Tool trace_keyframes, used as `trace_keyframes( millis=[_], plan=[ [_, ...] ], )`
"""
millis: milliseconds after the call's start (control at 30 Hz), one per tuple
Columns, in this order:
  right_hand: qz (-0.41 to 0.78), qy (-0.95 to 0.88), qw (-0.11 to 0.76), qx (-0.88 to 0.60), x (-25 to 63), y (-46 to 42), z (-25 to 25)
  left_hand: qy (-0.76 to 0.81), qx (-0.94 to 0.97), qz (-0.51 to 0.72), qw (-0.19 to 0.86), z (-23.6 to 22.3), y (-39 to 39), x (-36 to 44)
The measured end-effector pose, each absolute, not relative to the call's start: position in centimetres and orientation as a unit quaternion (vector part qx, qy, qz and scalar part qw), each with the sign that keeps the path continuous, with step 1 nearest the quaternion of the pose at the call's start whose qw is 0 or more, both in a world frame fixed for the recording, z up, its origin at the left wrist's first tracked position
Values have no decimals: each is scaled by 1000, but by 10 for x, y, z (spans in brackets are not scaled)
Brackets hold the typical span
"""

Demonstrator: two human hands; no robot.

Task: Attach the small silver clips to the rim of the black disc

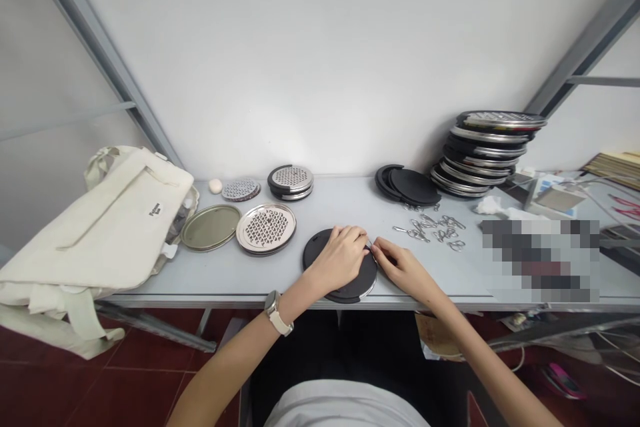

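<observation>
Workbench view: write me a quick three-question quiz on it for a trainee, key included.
1. True or false: the left hand rests on a black disc.
2. Which of these is nearest the tall stack?
A) cream bag
B) small pale ball
C) loose metal clips
3. Fill in the blank: the wristwatch is on the person's ____ arm.

Key: 1 true; 2 C; 3 left

Small workshop or assembly station. Metal-framed bench (465, 273) carries stacked discs (487, 153) and loose metal clips (435, 230); red tiled floor (145, 360).
</observation>
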State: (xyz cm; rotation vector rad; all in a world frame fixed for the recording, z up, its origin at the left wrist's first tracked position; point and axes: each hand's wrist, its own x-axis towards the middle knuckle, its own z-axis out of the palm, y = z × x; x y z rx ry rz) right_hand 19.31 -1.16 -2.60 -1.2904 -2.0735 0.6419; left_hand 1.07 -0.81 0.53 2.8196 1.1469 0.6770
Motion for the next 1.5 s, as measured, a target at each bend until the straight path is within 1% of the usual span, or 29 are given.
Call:
trace_keyframes(
  millis=[767,1000,1233,1500],
  plan=[
    [252,-772,311,-494,197,-9,-29,374,905,203,10,4,-7,11],
    [286,-755,329,-489,201,-7,-33,367,907,205,9,4,-7,11],
    [336,-695,378,-511,202,-5,-34,360,908,213,19,2,-5,10],
    [335,-692,395,-504,201,-6,-35,389,894,223,9,3,-5,12]
  ],
)
